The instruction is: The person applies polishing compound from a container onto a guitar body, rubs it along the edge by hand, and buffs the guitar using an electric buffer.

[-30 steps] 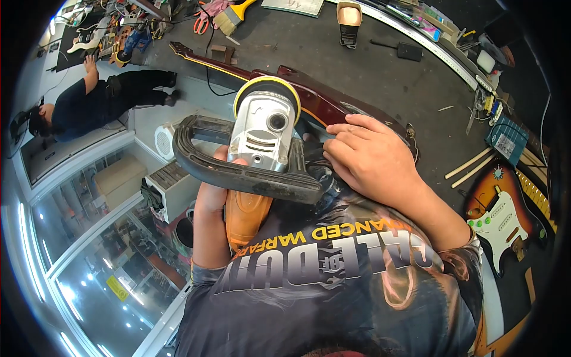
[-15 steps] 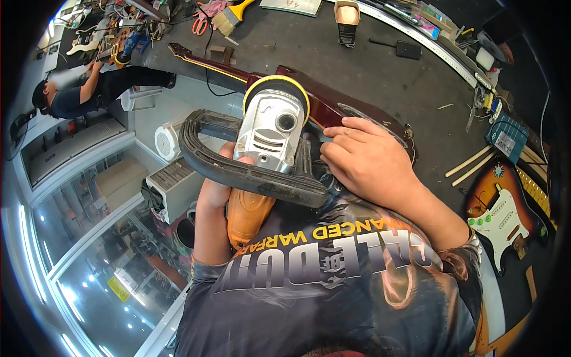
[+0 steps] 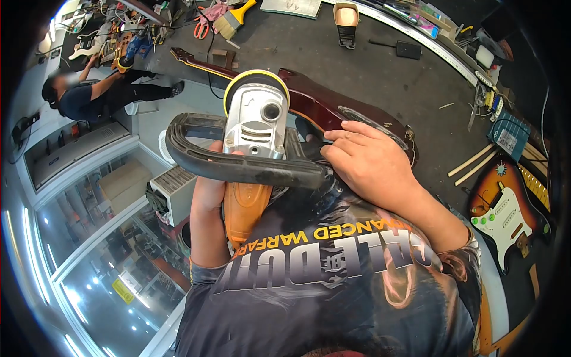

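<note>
My left hand [image 3: 208,193] is wrapped round the body of an angle polisher [image 3: 242,199] with an orange housing and a silver head. Its black loop handle [image 3: 244,166] crosses in front of my fingers and hides part of them. A round pad with a yellow rim [image 3: 281,84] shows behind the head, over the neck end of a dark red electric guitar [image 3: 318,95] lying on the bench. Whether the pad touches the guitar cannot be seen. My right hand [image 3: 369,154] lies on the guitar's near edge, fingers extended and slightly bent, thumb hidden.
A sunburst guitar body [image 3: 505,205] lies at the right, near wooden sticks [image 3: 473,169]. A brush [image 3: 234,21], scissors [image 3: 203,27], a small box [image 3: 346,24] and a long ruler [image 3: 416,41] are at the back. Another person [image 3: 89,98] works at the left with a blue power tool [image 3: 138,47].
The polisher in my left hand has moved left and slightly up. My right hand stays nearly still on the guitar. The other person has shifted, and the blue tool has moved.
</note>
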